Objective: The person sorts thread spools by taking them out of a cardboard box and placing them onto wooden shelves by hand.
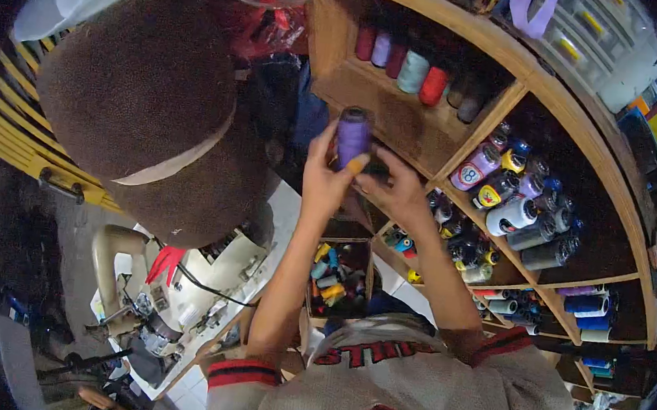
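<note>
A purple thread spool (352,138) with a dark top stands upright in my left hand (327,169), whose fingers wrap around it. A small orange-yellow patch (358,163) shows by my left thumb; I cannot make out what it is. My right hand (395,189) is just right of the spool, fingers curved and apart, with its thumb near the spool's lower end. Any thread between the two hands is too fine to see. Both hands are in front of a wooden shelf (400,121).
Several spools line the upper shelf, among them a red spool (433,86). Labelled spools such as a white one (512,215) crowd the right compartment. A sewing machine (120,252) stands at left, below a large brown cushioned shape (141,92). Another person's hand (105,402) shows at lower left.
</note>
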A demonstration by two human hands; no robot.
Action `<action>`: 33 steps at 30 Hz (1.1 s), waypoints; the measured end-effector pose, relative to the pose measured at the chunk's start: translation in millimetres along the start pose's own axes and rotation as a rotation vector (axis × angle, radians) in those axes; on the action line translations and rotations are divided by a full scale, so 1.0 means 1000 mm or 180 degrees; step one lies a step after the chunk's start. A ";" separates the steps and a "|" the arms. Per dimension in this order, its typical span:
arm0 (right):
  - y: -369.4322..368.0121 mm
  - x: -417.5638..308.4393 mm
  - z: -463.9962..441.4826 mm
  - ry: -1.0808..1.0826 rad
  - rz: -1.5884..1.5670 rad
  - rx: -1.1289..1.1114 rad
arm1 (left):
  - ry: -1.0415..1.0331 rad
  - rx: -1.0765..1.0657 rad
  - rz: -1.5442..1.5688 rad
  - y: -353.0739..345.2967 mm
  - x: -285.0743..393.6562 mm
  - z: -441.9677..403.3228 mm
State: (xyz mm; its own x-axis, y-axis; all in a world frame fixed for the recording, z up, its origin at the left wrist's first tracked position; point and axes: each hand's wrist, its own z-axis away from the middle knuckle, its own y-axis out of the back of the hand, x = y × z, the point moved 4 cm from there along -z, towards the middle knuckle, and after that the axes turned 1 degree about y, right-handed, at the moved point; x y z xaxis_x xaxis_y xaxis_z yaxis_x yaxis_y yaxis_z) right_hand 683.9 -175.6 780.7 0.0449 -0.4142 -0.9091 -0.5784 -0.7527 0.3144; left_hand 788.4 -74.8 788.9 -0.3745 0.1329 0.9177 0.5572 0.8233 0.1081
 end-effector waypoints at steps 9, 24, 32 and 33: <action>0.038 -0.002 0.036 0.0318 0.0723 0.1592 | -0.0942 -0.0132 0.0270 -0.129 -0.006 -0.081; 0.070 0.024 0.050 0.0087 0.0658 0.1107 | -0.0677 0.0147 -0.1144 -0.218 -0.040 -0.102; 0.069 0.034 0.056 -0.0042 0.0606 0.0847 | -0.0706 0.0348 -0.0834 -0.218 -0.058 -0.094; 0.067 0.037 0.058 -0.0176 0.0435 0.0824 | -0.0662 0.0262 -0.0731 -0.213 -0.054 -0.094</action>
State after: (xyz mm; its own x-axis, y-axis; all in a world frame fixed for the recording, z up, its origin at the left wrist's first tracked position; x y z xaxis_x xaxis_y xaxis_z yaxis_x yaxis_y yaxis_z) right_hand 599.3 -212.1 752.2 -0.0880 -0.4688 -0.8789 -0.7649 -0.5334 0.3611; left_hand 760.0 -309.2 751.9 -0.6318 0.0415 0.7740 0.3818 0.8857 0.2642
